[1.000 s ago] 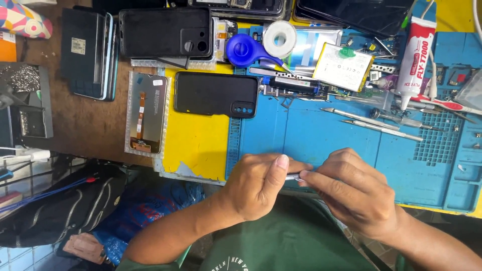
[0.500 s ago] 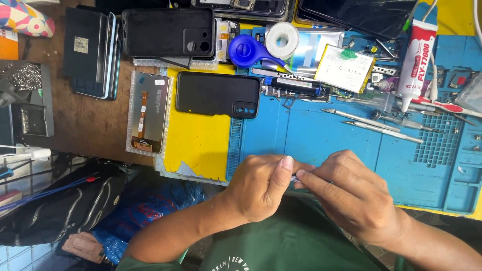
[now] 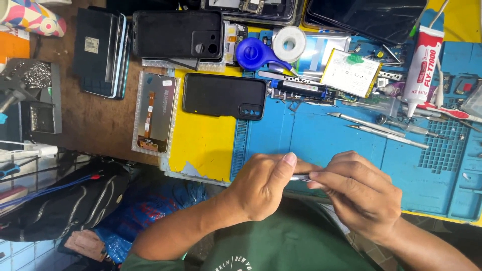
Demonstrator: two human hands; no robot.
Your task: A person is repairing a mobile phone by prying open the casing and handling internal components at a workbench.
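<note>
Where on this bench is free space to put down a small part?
The blue mat is bare between the tweezers and both hands. The yellow sheet is bare below the black phone cover. The top edge is crowded with phones, a battery and a glue tube.

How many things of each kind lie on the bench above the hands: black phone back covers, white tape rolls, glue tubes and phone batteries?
Black phone back covers: 2
White tape roll: 1
White glue tube with red cap: 1
White flat phone battery: 1
Total: 5
</note>
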